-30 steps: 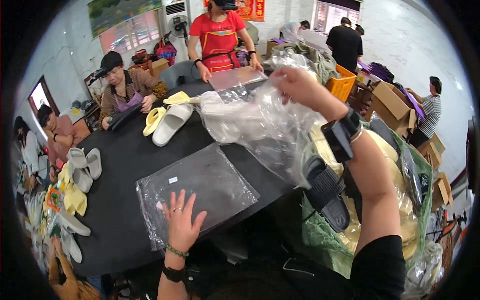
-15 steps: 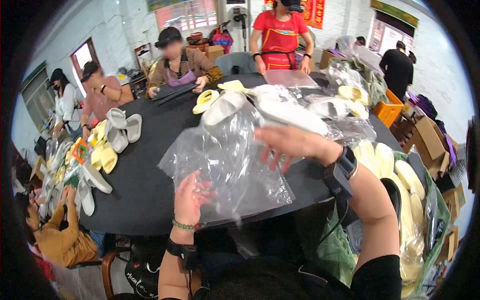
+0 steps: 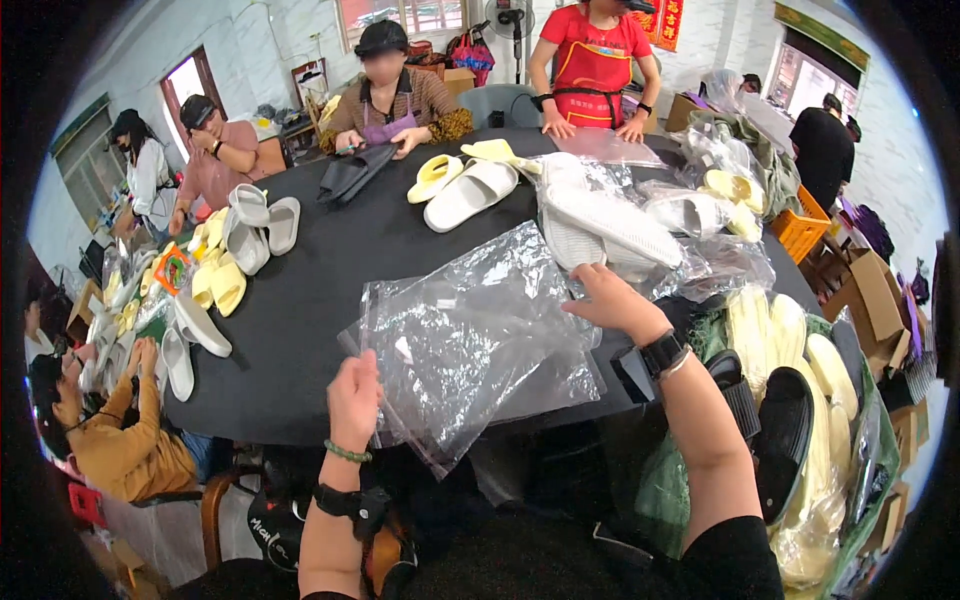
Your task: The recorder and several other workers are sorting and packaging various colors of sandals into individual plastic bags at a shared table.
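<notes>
Clear plastic bags [image 3: 480,325] lie overlapping, flat and crinkled, at the table's near edge in front of me. My left hand [image 3: 354,398] is closed at their left edge, with the film between its fingers. At the right edge, my right hand [image 3: 622,303] reaches in with its fingers apart and its thumb close to the film. Just beyond that hand lies a white slipper [image 3: 610,225], sole up, among other wrapped slippers. A pale grey slipper [image 3: 470,197] and a yellow slipper [image 3: 434,178] stand farther back on the black tabletop.
A green sack [image 3: 665,490] holding yellow and black slippers stands at my right. More grey slippers [image 3: 245,240] and yellow slippers [image 3: 220,288] lie on the table's left. Co-workers sit or stand around; one across the table handles a black slipper [image 3: 355,175]. An orange crate [image 3: 800,228] stands far right.
The plastic film, bunched up in front of the grey slipper before, now lies spread out nearer to me. My left hand has closed at its edge; my right hand has moved slightly right.
</notes>
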Demonstrator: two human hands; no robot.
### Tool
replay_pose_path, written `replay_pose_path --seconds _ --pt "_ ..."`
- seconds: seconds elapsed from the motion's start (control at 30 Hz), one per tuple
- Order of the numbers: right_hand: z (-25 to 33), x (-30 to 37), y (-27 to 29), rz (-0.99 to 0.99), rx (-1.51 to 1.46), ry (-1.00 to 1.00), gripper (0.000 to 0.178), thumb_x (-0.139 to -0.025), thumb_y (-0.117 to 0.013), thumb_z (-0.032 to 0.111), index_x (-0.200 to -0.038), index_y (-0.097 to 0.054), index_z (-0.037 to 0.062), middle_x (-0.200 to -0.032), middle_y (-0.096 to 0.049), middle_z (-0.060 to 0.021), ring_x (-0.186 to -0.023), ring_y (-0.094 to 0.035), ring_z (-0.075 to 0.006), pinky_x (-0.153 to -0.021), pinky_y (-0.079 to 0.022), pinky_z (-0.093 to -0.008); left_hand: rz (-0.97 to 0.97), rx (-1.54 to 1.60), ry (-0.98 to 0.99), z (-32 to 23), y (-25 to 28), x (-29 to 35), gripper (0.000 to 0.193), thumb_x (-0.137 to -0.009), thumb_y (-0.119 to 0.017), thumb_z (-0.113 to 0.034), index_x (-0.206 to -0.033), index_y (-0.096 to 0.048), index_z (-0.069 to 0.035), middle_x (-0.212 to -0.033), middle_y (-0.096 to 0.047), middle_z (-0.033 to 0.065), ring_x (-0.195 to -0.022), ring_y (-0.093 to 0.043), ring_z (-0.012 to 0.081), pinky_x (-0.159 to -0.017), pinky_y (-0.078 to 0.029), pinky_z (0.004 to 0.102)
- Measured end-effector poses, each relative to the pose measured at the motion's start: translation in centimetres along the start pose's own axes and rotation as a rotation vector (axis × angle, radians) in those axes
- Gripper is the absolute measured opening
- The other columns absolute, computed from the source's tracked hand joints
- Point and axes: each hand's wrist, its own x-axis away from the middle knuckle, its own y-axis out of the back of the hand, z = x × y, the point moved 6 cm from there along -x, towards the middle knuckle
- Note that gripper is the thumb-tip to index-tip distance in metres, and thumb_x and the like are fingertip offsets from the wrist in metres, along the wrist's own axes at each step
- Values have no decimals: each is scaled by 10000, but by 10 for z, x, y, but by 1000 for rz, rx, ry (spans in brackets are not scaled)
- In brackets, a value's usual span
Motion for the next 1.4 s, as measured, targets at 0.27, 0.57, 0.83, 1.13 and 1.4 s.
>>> replay_pose_path --seconds 0.27,0.57,0.83,1.13,1.4 --pt "-1 26 9 136 -53 -256 742 -842 -727 388 -1350 -387 -33 -1000 -664 -292 -913 -665 -437 -826 -530 -460 711 1102 828 -7 -58 54 625 -1019 -398 -518 -1413 -259 -53 -976 -674 200 -845 -699 306 -714 -553 399" --pt "-16 39 -32 55 -789 -326 582 -848 -756 136 -1316 -448 -21 -791 -648 -74 -652 -644 -122 -566 -507 -268 443 1335 641 -3 -51 15 767 -939 -583 5 -1539 -116 -97 -993 -645 129 -904 -668 247 -831 -558 372" --pt "5 70 -42 -241 -1028 -285 257 -906 -677 68 -1106 -533 -5 -778 -602 -34 -610 -566 -78 -533 -459 -230 363 988 430 12 -7 -78 764 -953 -568 -2 -1563 -122 -117 -979 -680 150 -753 -637 156 -704 -556 291" --pt "21 99 -80 -30 -1096 -340 385 -916 -610 3 -1265 -447 -12 -1052 -598 -121 -672 -632 -119 -575 -520 -249 413 844 444 15 -8 -15 927 -972 -622 -252 -1556 90 -147 -1137 -647 218 -985 -681 307 -807 -542 361" --pt "36 108 -54 -27 -974 -327 584 -890 -596 -58 -1386 -303 39 -1150 -565 -143 -688 -649 -154 -571 -527 -267 396 773 289 24 0 1 1031 -829 -627 95 -1576 26 -181 -869 -668 116 -720 -660 172 -672 -590 313"
